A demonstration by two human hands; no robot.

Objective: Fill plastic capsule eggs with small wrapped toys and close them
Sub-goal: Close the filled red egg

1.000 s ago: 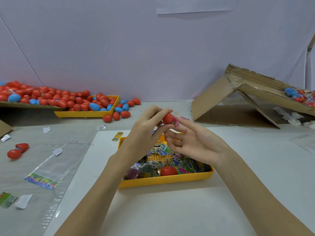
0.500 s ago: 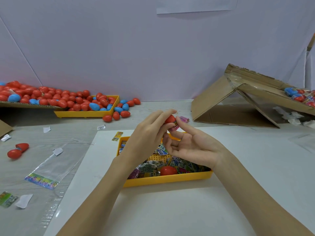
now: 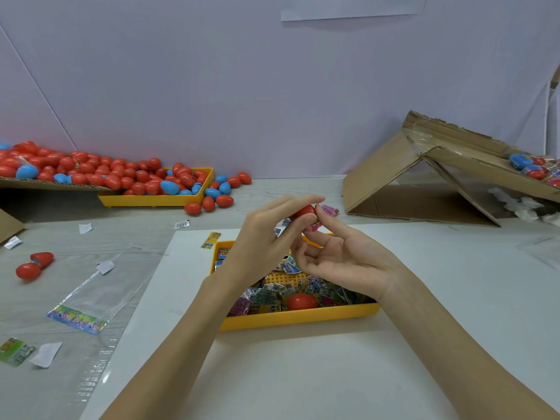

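I am wearing nothing on my arms: both forearms are showing bare from the elbow down. My left hand (image 3: 266,237) and right hand (image 3: 348,262) are wearing no gloves, rings, watch or bands.

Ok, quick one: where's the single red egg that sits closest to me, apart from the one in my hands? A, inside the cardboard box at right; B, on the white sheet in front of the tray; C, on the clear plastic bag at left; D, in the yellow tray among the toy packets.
D: the loose red egg lies inside the near yellow tray, among the wrapped toy packets, just below the hands.
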